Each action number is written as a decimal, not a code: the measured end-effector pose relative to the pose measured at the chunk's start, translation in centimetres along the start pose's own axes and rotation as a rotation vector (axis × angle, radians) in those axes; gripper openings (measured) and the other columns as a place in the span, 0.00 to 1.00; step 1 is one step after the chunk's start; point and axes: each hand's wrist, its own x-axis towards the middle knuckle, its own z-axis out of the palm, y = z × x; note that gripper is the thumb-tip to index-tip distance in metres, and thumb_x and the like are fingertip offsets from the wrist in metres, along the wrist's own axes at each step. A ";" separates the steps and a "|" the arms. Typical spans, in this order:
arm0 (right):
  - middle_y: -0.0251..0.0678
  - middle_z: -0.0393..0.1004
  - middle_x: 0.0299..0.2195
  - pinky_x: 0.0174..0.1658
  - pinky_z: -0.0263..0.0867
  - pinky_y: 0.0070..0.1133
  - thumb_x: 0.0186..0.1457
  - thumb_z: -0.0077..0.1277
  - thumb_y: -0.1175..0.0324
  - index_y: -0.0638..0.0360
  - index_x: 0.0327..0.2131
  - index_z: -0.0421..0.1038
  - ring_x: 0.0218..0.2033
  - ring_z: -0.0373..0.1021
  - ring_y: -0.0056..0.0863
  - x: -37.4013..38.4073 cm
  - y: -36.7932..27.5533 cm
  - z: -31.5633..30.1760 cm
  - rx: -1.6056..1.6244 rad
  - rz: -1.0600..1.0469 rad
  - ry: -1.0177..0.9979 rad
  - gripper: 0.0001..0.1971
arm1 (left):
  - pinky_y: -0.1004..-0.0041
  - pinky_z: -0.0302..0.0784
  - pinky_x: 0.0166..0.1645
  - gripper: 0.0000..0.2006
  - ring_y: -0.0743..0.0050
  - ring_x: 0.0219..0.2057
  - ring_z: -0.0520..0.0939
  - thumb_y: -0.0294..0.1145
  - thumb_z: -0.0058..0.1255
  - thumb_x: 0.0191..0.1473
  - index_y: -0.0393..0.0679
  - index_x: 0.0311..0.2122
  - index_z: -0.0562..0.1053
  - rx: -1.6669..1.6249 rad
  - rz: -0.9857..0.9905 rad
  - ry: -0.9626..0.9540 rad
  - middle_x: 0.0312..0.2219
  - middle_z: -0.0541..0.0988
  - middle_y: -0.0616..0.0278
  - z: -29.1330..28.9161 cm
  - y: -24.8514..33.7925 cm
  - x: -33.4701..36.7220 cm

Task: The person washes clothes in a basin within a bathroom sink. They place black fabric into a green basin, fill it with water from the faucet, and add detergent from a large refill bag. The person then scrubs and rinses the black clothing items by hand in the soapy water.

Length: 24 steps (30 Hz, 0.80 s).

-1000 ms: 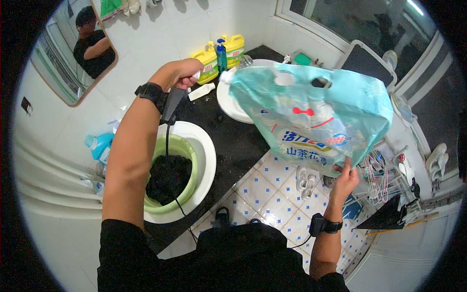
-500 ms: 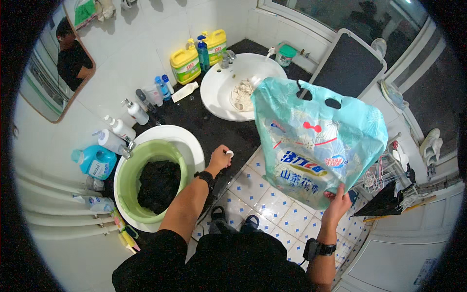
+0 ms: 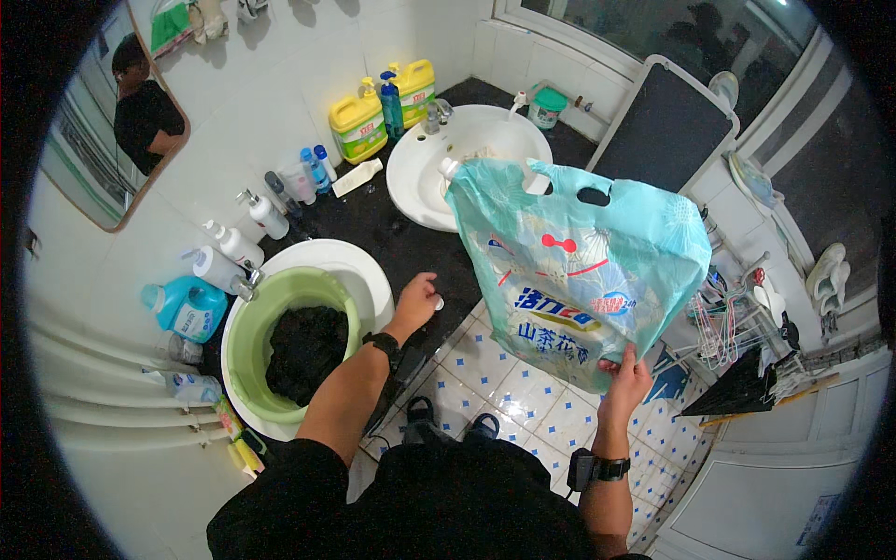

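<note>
My right hand point(image 3: 625, 378) grips the lower right corner of a large teal laundry detergent refill pouch point(image 3: 579, 271). The pouch hangs tilted over the floor and the counter's front edge. A white spout point(image 3: 449, 168) sticks out at its upper left corner, in front of the far basin. My left hand point(image 3: 414, 306) is low at the counter's front edge, fingers curled by a small white cap point(image 3: 439, 302). Left of that arm, a light green tub point(image 3: 245, 359) stands in the near basin, with dark wet-looking cloth point(image 3: 306, 355) in it.
The far white basin point(image 3: 406, 187) holds pale cloth, mostly hidden by the pouch. Yellow jugs point(image 3: 358, 129), pump bottles point(image 3: 268, 216) and a blue detergent bottle point(image 3: 194, 308) line the wall. A dark board point(image 3: 667, 126) leans at the right, above a rack with hangers point(image 3: 719, 322).
The pouch has moved left with my right hand, and its spout corner now overlaps the far basin. My left hand has shifted slightly left and down.
</note>
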 end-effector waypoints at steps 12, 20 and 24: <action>0.38 0.65 0.38 0.36 0.65 0.20 0.56 0.44 0.69 0.61 0.52 0.53 0.31 0.66 0.25 4.8 -3.8 -0.4 0.321 -0.242 0.079 0.21 | 0.73 0.70 0.35 0.15 0.76 0.29 0.75 0.34 0.53 0.49 0.33 0.38 0.69 -0.560 0.305 -0.004 0.28 0.76 0.54 -3.8 21.2 -2.8; 0.41 0.62 0.46 0.54 0.54 0.35 0.54 0.44 0.48 0.54 0.52 0.53 0.51 0.58 0.33 0.5 13.4 1.6 0.674 0.856 -0.293 0.28 | 0.73 0.65 0.28 0.14 0.78 0.22 0.67 0.35 0.54 0.49 0.34 0.27 0.65 -0.502 0.421 0.139 0.18 0.69 0.54 -4.8 28.3 -2.3; 0.38 0.53 0.55 0.59 0.45 0.34 0.51 0.43 0.42 0.52 0.59 0.44 0.58 0.49 0.34 -0.4 11.4 6.9 0.849 0.782 -0.490 0.38 | 0.76 0.68 0.35 0.11 0.79 0.28 0.73 0.33 0.51 0.52 0.34 0.34 0.69 -0.799 0.378 0.055 0.29 0.76 0.59 -8.1 28.7 -2.4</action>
